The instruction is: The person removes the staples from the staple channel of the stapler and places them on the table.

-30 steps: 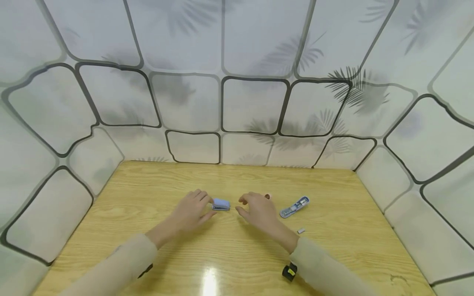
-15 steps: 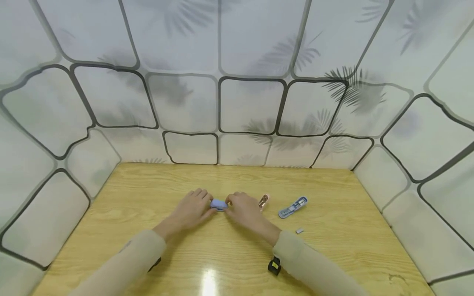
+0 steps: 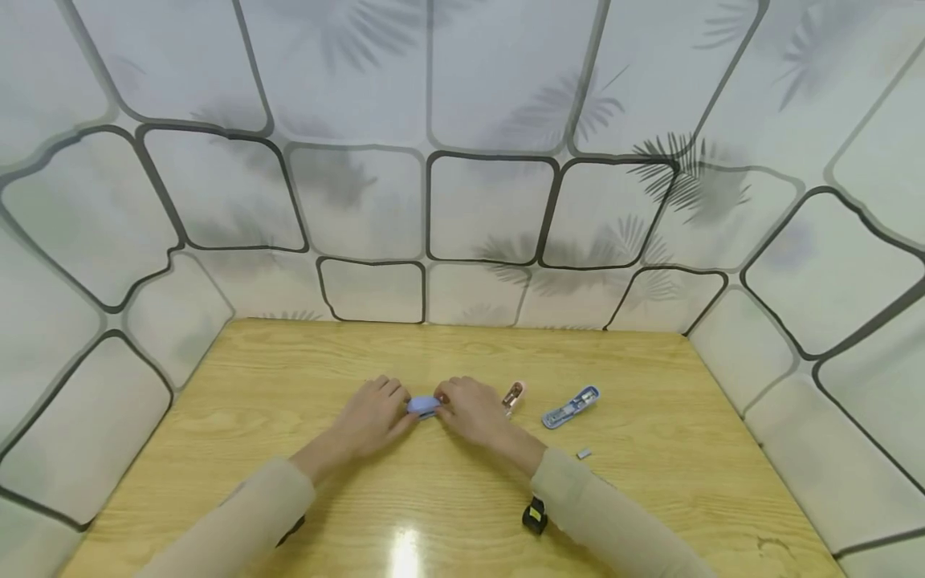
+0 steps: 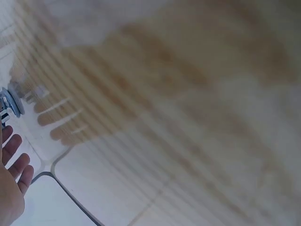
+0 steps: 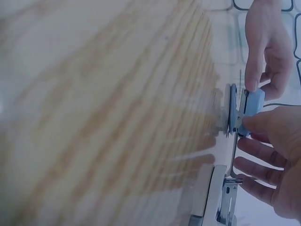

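At a wooden table [image 3: 347, 345], left hand [image 3: 371, 415] and right hand [image 3: 471, 411] pinch a blue stapler [image 3: 423, 406]; the right's other fingers [image 5: 260, 152] splay.

Blue stapler [image 3: 422, 407] partly hidden by fingers [image 3: 446, 388], tiny grey piece [image 3: 584, 453] unidentifiable, 2 sleeves [image 3: 242, 514] cropped below

No legible text; the yellow mark [image 3: 535, 514] on the black device [image 3: 534, 526], nearer you than your gripping right hand [image 3: 470, 409], is unreadable.

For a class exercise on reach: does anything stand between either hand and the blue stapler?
Nothing visible does: the left hand and right hand hold the blue stapler between them; the pink stapler lies off to the right.
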The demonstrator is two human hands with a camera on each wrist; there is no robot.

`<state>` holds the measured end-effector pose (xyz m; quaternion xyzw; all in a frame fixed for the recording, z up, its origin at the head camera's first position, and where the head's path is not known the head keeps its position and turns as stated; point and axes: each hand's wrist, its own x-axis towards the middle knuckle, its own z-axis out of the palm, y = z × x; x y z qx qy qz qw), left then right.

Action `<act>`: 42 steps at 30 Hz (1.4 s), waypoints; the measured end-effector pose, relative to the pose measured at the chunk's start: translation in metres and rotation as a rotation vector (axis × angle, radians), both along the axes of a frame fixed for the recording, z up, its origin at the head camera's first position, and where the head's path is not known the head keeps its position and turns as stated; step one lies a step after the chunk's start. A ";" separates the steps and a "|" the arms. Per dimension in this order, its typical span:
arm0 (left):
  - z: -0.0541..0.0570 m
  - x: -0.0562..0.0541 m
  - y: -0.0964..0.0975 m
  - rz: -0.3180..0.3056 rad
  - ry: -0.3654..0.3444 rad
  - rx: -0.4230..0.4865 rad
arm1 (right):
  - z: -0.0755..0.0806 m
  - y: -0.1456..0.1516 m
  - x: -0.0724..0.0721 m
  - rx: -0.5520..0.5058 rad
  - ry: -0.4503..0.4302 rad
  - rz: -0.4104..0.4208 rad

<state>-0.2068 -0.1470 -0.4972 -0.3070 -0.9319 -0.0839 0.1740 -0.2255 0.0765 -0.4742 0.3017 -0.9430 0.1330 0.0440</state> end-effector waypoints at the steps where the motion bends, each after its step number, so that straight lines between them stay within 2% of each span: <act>1: 0.000 0.002 0.000 0.003 -0.003 0.000 | 0.000 0.000 -0.001 0.001 -0.006 0.005; 7: 0.001 0.016 -0.003 0.037 -0.045 -0.011 | -0.002 -0.006 -0.001 0.024 -0.033 0.039; 16: 0.003 0.042 -0.012 0.069 -0.002 -0.016 | -0.002 -0.017 0.015 0.051 -0.031 0.092; 20: 0.004 0.052 -0.015 0.101 -0.025 -0.017 | 0.001 -0.018 0.021 0.069 -0.020 0.114; 26: 0.004 0.063 -0.015 0.169 -0.079 0.028 | 0.006 -0.017 0.019 0.116 -0.017 0.177; 30: 0.002 0.066 -0.013 0.198 -0.091 0.046 | 0.004 -0.019 0.015 0.170 -0.005 0.272; 34: -0.002 0.065 -0.010 0.191 -0.088 0.063 | 0.000 -0.021 0.012 0.203 0.038 0.350; 42: -0.008 0.061 -0.002 0.209 -0.054 0.101 | -0.004 -0.026 0.007 0.237 0.125 0.402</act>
